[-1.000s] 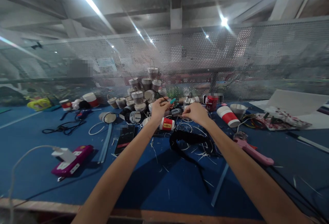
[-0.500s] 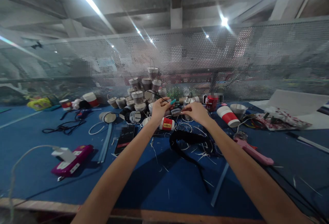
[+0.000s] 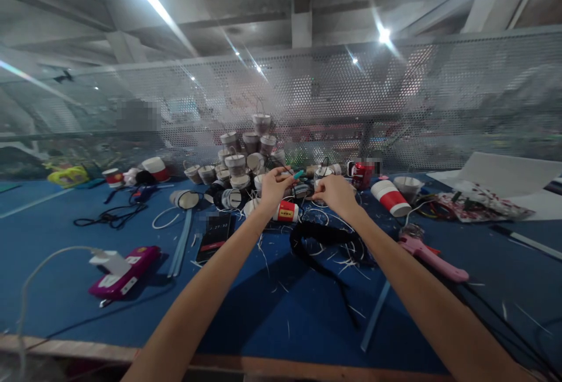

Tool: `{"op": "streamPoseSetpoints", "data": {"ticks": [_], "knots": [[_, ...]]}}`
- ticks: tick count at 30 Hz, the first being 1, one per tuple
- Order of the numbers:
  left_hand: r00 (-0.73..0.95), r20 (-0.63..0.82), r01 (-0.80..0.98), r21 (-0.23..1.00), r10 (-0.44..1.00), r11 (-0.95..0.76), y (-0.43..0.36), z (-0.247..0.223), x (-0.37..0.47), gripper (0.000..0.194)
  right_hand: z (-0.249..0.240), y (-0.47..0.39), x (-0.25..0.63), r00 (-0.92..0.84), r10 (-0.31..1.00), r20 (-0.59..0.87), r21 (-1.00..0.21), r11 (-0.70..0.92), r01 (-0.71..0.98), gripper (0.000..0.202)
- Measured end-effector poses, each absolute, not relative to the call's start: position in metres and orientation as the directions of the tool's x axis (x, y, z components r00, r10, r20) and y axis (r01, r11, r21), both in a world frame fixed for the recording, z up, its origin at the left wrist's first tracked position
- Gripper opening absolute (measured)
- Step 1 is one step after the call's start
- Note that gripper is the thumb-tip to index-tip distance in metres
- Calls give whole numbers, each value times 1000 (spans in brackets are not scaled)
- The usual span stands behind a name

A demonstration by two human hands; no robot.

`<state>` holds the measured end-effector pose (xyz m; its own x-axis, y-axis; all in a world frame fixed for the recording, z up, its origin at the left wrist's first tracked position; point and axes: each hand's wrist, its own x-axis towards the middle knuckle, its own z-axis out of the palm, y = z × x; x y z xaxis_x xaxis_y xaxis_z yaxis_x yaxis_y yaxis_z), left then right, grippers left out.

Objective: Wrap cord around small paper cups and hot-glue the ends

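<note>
At the middle of the table, my left hand [image 3: 276, 186] has its fingers pinched together by a thin teal piece [image 3: 298, 175] and a dark cord; what exactly it grips is too small to tell. To its right, my right hand [image 3: 336, 192] is closed near a small wrapped cup, its fingertips pressed together on something hidden. A red and white paper cup [image 3: 286, 211] lies between the wrists. Below the hands, a black fuzzy cord [image 3: 322, 234] curls over white scraps. Small grey cups [image 3: 236, 164] with wire handles are stacked behind my left hand.
A purple power strip [image 3: 125, 274] with a white plug lies at left, near a phone [image 3: 216, 237]. On the right are a pink glue gun [image 3: 434, 259], a red and white cup [image 3: 390, 198] and a red can [image 3: 362, 175]. A mesh panel [image 3: 193, 101] stands behind.
My right hand has shifted very slightly right and its fingers have curled in more. The left hand stays nearly in place, with the teal piece turned slightly.
</note>
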<state>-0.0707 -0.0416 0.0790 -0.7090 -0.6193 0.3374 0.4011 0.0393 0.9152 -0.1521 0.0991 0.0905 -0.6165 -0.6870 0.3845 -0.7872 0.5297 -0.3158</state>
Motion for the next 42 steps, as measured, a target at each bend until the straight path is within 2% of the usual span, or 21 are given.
{"op": "streamPoseSetpoints", "data": {"ticks": [8, 15, 20, 24, 30, 38, 42], "knots": [[-715, 337, 415, 910, -613, 17, -44, 77, -72, 41, 83, 96, -160, -563, -686, 461, -353, 440, -826, 19], [-689, 406, 441, 892, -600, 98, -55, 75, -72, 41, 90, 99, -165, -467, -810, 354, -392, 325, -861, 11], [-694, 366, 410, 909, -620, 78, -49, 77, -71, 41, 91, 100, -163, -517, -785, 340, -370, 394, -842, 6], [-702, 317, 371, 927, -638, 52, -40, 78, -71, 42, 90, 99, -161, -580, -735, 350, -382, 454, -805, 11], [-718, 361, 392, 916, -595, 82, -36, 79, -69, 45, 88, 98, -162, -544, -757, 362, -393, 406, -825, 17], [-695, 428, 355, 903, -577, 241, -44, 77, -70, 33, 87, 97, -164, -532, -743, 406, -386, 388, -837, 15], [-753, 398, 323, 917, -524, 232, -52, 75, -72, 26, 86, 97, -165, -523, -748, 408, -390, 375, -841, 12]]}}
